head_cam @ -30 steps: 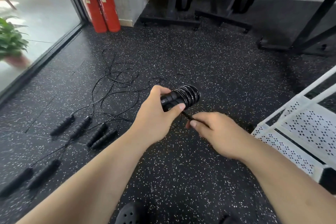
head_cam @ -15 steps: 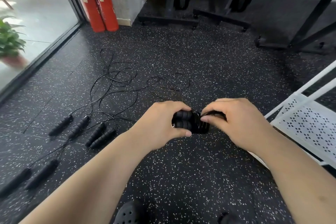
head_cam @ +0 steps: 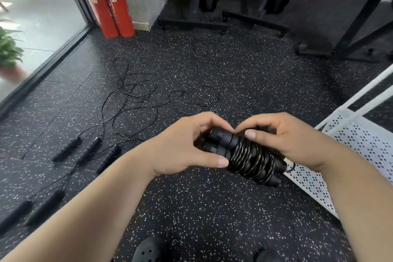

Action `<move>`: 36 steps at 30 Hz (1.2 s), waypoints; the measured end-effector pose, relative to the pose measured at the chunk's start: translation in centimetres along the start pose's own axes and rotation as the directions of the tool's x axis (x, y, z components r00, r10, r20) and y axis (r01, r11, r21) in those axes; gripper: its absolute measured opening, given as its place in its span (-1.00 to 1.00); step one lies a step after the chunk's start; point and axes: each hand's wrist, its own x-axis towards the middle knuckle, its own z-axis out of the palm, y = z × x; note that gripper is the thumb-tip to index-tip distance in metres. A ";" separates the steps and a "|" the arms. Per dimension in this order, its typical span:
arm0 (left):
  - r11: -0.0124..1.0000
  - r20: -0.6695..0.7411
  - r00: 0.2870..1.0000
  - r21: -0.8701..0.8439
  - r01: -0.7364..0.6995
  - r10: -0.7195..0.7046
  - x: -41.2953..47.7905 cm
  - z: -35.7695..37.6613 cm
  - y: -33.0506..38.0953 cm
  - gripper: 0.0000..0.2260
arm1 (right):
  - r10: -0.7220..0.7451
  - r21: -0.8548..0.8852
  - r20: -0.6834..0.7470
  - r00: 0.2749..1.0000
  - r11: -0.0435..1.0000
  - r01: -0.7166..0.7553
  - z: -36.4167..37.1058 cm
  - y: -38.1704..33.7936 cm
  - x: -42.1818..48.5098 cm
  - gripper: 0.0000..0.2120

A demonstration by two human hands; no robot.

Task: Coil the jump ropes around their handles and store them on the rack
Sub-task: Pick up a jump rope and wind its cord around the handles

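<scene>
Risk, unwinding: a short tail is showing at the near right end of the coiled jump rope [head_cam: 248, 157]. If pressure is easing there, the outer turns are likely springing loose.
Risk, handles: the two handles are lying side by side inside the coil. An uneven squeeze is apt to be pushing one out.
Risk, transfer: the tail is hanging close to the rack [head_cam: 361, 144] and could be catching on its edge.
Left grip [head_cam: 187, 144]: closing narrowly round the bare handle ends, with the thumb pressing from the near side.
Right grip [head_cam: 287, 140]: curling over the wound section, with the thumb lying on the turns.
Location: the bundle is being held above the floor [head_cam: 212, 208], just left of the rack and not yet on it.
Remaining stock: loose ropes [head_cam: 136, 95] are lying uncoiled on the floor at far left.
</scene>
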 end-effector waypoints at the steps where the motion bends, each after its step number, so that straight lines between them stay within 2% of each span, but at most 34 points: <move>1: 0.998 0.007 1.000 -0.063 -0.009 0.010 0.0 -0.1 0.1 -0.53 | -0.022 0.054 -0.012 1.000 0.998 0.023 0.0 -0.1 -0.1 -0.81; 4: 0.979 0.037 0.998 -0.200 -0.038 0.046 0.0 -0.5 0.2 -0.54 | -0.067 0.161 -0.059 0.996 0.984 0.076 0.2 -0.8 -0.3 -0.82; 6: 0.946 0.091 0.993 -0.322 -0.037 0.070 0.0 -0.3 0.1 -0.54 | -0.038 0.170 -0.111 0.993 0.984 0.057 0.2 -0.8 0.1 -0.80; 8: 0.881 0.132 0.986 -0.472 -0.027 0.101 -0.1 0.3 0.1 -0.54 | 0.048 0.312 -0.091 0.995 0.950 -0.017 0.9 -0.5 0.6 -0.88; 9: 0.851 0.123 0.985 -0.524 -0.036 0.117 0.0 0.6 0.1 -0.55 | 0.103 0.290 -0.076 0.992 0.954 -0.077 1.5 0.0 0.8 -0.92; 10: 0.834 0.092 0.988 -0.549 -0.053 0.124 0.1 0.9 0.1 -0.56 | 0.154 0.212 -0.104 0.983 0.969 -0.129 2.2 1.4 1.1 -0.75; 11: 0.829 0.049 0.992 -0.554 -0.070 0.117 0.2 1.0 0.1 -0.57 | 0.208 0.176 -0.098 0.973 0.966 -0.189 3.0 2.5 1.2 -0.67; 12: 0.833 -0.001 0.995 -0.548 -0.081 0.096 0.4 1.0 -0.1 -0.57 | 0.258 0.109 -0.217 0.941 0.965 -0.239 3.8 2.7 1.3 -0.65; 13: 0.842 -0.059 0.996 -0.532 -0.087 0.065 0.7 1.0 -0.2 -0.57 | 0.246 0.113 -0.305 0.920 0.969 -0.222 4.7 2.3 1.4 -0.67; 14: 0.857 -0.126 0.992 -0.508 -0.089 0.028 0.8 1.0 -0.4 -0.57 | 0.222 0.171 -0.335 0.916 0.970 -0.173 5.5 1.6 1.7 -0.68; 16: 0.902 -0.264 0.964 -0.424 -0.087 -0.031 1.1 1.1 -0.7 -0.61 | 0.242 0.260 -0.305 0.921 0.952 -0.164 6.9 0.0 2.1 -0.69; 20: 0.971 -0.536 0.840 -0.234 -0.045 -0.090 1.2 1.2 -1.1 -0.63 | 0.168 0.148 -0.165 0.972 0.979 -0.144 7.5 -0.1 2.4 -0.75; 23: 0.997 -0.664 0.745 -0.016 0.070 -0.063 1.6 0.7 -1.7 -0.58 | 0.149 0.030 -0.079 0.986 0.989 -0.147 7.8 -0.2 2.2 -0.87; 25: 0.971 -0.683 0.730 0.148 0.186 -0.035 1.8 0.7 -1.9 -0.56 | 0.121 -0.141 -0.073 0.990 0.981 -0.130 7.8 -0.1 2.0 -0.90; 27: 0.931 -0.658 0.753 0.264 0.252 -0.017 1.7 0.7 -1.9 -0.54 | 0.098 -0.332 -0.085 0.992 0.936 -0.121 7.6 -0.5 1.7 -0.89; 29: 0.887 -0.606 0.795 0.363 0.286 -0.008 1.7 0.8 -1.8 -0.51 | 0.094 -0.500 -0.097 0.991 0.856 -0.130 7.4 -1.1 1.2 -0.82; 32: 0.815 -0.517 0.856 0.489 0.311 -0.016 1.9 1.2 -2.0 -0.43 | -0.032 -0.722 -0.122 0.992 0.689 -0.067 7.6 -1.8 0.8 -0.74; 34: 0.811 -0.467 0.884 0.510 0.287 -0.019 1.9 1.5 -2.0 -0.42 | -0.102 -0.755 -0.167 0.981 0.652 -0.061 7.3 -1.7 1.0 -0.73; 36: 0.842 -0.435 0.900 0.471 0.265 -0.039 1.8 1.4 -2.0 -0.47 | -0.128 -0.717 -0.219 0.967 0.693 -0.071 6.2 -1.4 1.2 -0.73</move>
